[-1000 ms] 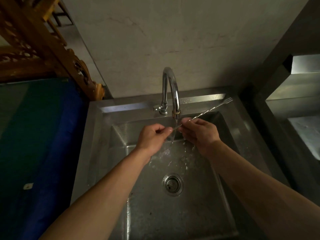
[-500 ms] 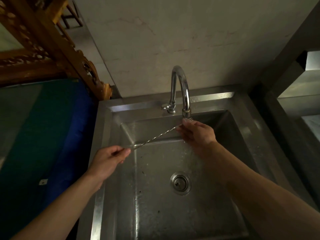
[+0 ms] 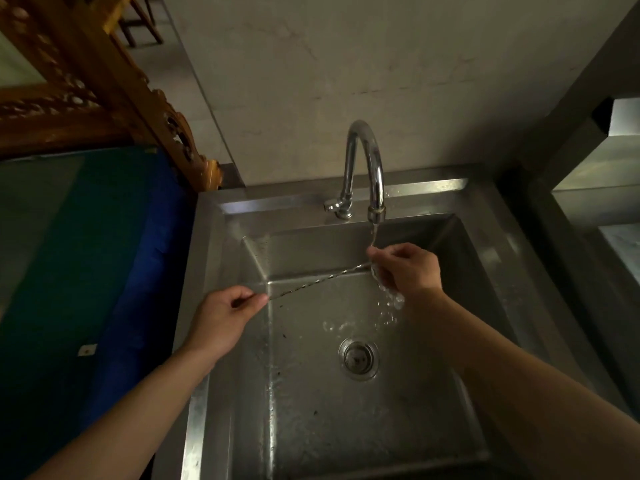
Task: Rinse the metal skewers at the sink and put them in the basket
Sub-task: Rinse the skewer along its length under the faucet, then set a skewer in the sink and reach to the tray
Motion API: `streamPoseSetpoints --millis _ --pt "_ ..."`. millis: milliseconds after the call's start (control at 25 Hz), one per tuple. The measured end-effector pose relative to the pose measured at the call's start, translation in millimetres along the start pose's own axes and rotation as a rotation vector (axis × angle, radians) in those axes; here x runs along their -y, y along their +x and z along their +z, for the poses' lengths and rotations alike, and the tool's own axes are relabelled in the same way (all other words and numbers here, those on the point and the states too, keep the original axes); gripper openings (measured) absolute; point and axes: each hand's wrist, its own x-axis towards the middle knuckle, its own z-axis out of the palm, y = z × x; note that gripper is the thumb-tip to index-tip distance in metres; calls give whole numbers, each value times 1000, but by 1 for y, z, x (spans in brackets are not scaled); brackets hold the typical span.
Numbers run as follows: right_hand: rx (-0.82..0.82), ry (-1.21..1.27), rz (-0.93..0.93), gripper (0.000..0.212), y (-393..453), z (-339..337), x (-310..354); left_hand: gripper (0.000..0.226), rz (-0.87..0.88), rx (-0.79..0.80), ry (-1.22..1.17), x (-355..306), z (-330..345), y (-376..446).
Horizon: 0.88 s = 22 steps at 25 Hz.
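One steel sink [image 3: 221, 258] fills the middle of the view, its basin wet, with a round drain [image 3: 358, 358] in the floor of the bowl. At the back rim of the sink stands a curved chrome tap [image 3: 370, 161], and a thin stream of water [image 3: 374, 237] falls from its spout. Behind the sink rises a pale, stained wall [image 3: 329, 71]. To the left of the sink lies a dark surface with a blue and green cover [image 3: 104, 244], and above that a carved wooden frame [image 3: 86, 81] leans toward the wall. To the right of the sink is a grey steel counter [image 3: 595, 188], dim in the low light.

Over the sink, a thin twisted metal skewer [image 3: 315, 282] stretches between both hands, sloping up from left to right. The left hand [image 3: 221, 317] is above the sink's left wall, its thumb and forefinger pinched together on the skewer's lower end, the other fingers curled in. The right hand [image 3: 408, 268] is under the tap, its fingers [image 3: 381, 252] curled round the skewer's upper end where the water strikes; the stream breaks over this hand and splashes down toward the drain.
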Motion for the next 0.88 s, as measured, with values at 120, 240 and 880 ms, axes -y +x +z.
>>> streamPoseSetpoints --millis 120,240,880 --pt "192 -402 -112 10 4 -26 -10 15 77 61 107 0 17 8" --pt "336 -807 -267 10 10 -49 -21 12 208 81 289 12 31 11" --pt "584 -1681 -200 27 26 -53 -261 12 36 508 729 196 203 -11"
